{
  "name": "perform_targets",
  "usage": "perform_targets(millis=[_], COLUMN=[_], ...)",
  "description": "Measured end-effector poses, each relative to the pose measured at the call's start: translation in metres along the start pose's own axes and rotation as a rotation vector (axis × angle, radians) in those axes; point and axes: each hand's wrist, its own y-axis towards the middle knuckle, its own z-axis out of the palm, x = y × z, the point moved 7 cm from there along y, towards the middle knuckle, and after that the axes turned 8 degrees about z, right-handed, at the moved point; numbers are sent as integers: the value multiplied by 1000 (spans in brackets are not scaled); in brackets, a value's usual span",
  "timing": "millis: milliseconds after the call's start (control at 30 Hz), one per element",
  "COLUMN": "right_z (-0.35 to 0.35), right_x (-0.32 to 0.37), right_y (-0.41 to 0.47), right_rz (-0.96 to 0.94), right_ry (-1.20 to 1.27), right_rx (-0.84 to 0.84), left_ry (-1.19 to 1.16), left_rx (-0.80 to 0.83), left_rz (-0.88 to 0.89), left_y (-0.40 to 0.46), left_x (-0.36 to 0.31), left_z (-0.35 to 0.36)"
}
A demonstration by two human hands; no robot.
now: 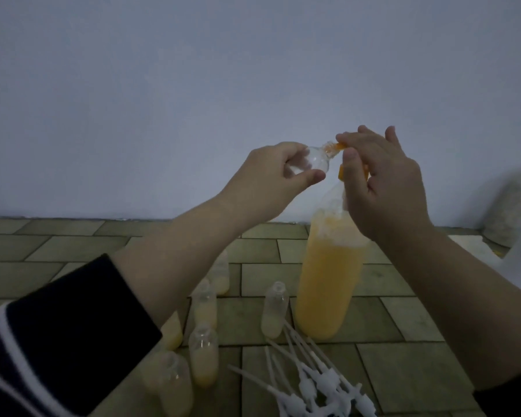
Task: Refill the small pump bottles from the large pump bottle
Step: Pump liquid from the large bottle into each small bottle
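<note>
up high, left hand (271, 173) tilts clear small bottle (106, 160) against orange nozzle (340, 145).

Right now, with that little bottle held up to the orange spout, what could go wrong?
The small clear bottle is tilted in the left hand, its narrow mouth at the orange spout; liquid could miss and drip to the floor.

The right hand presses atop the tall, nearly full big bottle, which might tip.

Open small bottles stand just below the forearms, easy to knock over.
</note>
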Motion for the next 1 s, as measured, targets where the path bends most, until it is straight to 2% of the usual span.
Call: perform_targets(millis=[133,367,533,700,1000], right_z=[-11,-5,1,-5,4], right_x=[5,1,2,4,4], right_y=[8,0,-3,6,0], right_rz=[-46,23,46,19,75], right_ry=[7,73,70,47,103], right_rx=[0,-69,-25,-20,-92], left_ry=[8,21,-12,10,47], left_rx=[27,70,79,64,85], left_rz=[10,16,-40,-17,-8], left_y=[8,8,4,10,10], left_x=[-9,-9,-2,-11,-7], left_z=[-8,-4,-2,-6,-2])
